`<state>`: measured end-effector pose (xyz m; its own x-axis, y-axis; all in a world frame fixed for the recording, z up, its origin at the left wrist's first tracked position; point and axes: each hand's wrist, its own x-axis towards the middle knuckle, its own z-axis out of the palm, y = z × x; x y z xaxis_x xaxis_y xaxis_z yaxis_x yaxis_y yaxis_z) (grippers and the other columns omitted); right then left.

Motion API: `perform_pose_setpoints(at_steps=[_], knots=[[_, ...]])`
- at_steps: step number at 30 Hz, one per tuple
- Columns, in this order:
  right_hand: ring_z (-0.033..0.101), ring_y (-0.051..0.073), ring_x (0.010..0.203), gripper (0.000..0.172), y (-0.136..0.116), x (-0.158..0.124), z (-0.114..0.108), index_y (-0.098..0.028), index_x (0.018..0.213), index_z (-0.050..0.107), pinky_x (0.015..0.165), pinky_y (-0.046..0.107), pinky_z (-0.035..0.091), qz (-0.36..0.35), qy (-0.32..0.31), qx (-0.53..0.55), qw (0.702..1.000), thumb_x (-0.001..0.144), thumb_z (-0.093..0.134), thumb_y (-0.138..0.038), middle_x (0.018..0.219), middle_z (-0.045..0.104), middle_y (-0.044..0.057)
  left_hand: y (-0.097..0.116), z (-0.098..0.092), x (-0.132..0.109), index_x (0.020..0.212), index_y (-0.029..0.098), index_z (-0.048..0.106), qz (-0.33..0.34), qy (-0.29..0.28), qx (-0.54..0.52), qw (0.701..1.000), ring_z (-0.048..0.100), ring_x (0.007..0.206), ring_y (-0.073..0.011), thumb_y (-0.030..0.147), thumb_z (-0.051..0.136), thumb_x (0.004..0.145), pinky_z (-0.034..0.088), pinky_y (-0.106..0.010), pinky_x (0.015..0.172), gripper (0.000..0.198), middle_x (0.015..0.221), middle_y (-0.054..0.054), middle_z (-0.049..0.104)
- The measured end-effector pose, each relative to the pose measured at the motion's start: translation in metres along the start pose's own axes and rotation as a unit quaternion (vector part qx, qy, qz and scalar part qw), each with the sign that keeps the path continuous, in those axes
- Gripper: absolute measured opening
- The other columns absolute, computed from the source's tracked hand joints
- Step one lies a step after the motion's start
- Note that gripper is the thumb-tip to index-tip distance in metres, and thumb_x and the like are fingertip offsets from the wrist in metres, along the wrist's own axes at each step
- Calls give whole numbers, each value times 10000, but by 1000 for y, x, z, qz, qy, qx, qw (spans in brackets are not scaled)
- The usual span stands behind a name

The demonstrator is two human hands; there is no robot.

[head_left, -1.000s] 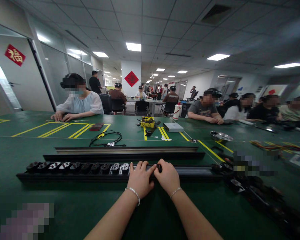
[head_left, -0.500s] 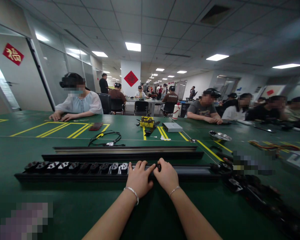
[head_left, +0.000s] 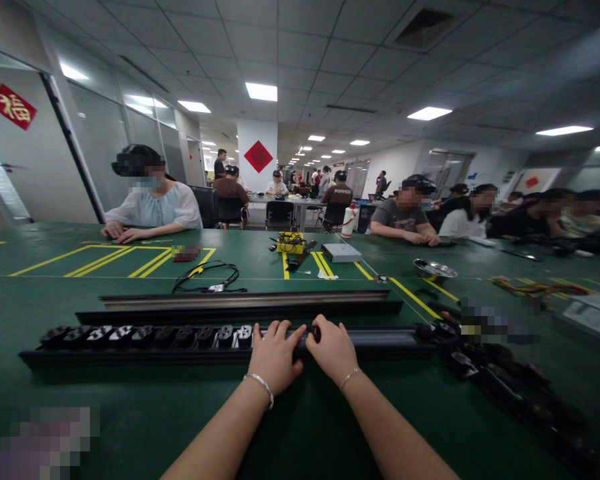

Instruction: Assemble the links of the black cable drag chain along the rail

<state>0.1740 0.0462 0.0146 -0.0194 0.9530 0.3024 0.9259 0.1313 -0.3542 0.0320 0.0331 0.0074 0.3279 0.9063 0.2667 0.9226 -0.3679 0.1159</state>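
Observation:
A long black channel rail (head_left: 390, 341) lies across the table in front of me. A row of small black modules that look like power sockets (head_left: 145, 335), some with shiny metal faces, sits in its left half. My left hand (head_left: 274, 353) rests over the rail at the right end of that row, fingers spread, covering whatever is under them. Close beside it, my right hand (head_left: 334, 350) has its fingers curled round a small black part (head_left: 316, 332) at the rail. Most of that part is hidden by the fingers.
Behind lie more black rails (head_left: 240, 308) and a black cable (head_left: 205, 275). A heap of loose black parts (head_left: 510, 380) spreads to the right, near a metal bowl (head_left: 434, 270). A yellow object (head_left: 291, 243) and grey box (head_left: 341, 253) stand farther back. People sit across the table.
The whole view has shifted slightly, so things appear a little farther left. Both hands stay at the same place on the rail, the right still holding the small black part.

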Motion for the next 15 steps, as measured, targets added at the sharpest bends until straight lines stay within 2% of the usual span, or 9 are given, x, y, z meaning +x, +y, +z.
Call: perform_pose_setpoints(at_steps=[4, 15], knots=[[539, 150, 804, 105, 0, -2, 1, -227, 830, 502, 915, 339, 241, 2, 26, 6, 1000, 754, 441, -268, 813, 619, -5, 0, -2, 0, 1259, 390, 360, 0, -3, 1, 1000, 333, 1193, -267, 366, 544, 683, 113, -606, 993, 605, 1273, -35, 436], [543, 159, 794, 83, -1, -1, 1, -218, 802, 497, 836, 291, 289, 1, 33, -3, 999, 741, 450, -246, 775, 612, 9, 1, -4, 0, 1258, 391, 364, -4, -7, 2, 1000, 335, 1191, -266, 358, 537, 688, 116, -599, 996, 596, 1272, -29, 437]])
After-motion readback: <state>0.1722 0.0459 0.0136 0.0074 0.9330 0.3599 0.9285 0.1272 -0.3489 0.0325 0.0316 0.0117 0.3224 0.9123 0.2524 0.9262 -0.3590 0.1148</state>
